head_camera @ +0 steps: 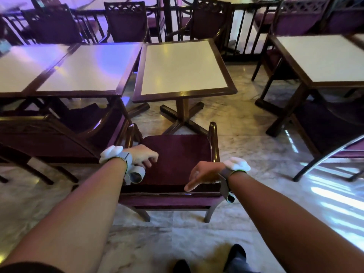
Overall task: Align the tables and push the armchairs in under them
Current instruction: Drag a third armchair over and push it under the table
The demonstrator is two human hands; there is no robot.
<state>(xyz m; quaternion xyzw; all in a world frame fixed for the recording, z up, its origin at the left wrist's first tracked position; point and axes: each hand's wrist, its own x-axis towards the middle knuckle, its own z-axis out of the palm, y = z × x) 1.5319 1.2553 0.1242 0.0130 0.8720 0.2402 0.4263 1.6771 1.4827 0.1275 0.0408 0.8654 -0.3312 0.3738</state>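
Observation:
An armchair (177,154) with a maroon seat and dark wooden arms stands right in front of me, its back rail (169,194) nearest me. It sits outside the square white-topped pedestal table (183,66), which is skewed and set slightly apart from the row of tables (82,69) on the left. My left hand (143,157) hovers over the seat's left rear corner, fingers loosely curled and holding nothing. My right hand (204,174) is above the right end of the back rail with its thumb spread toward the rail. Its fingers are mostly hidden.
A second armchair (59,131) stands partly under the left tables. Another table (323,60) and a chair (334,134) are on the right, across a strip of marble floor (246,125). More chairs (126,22) line the far side. My shoes (236,257) are below.

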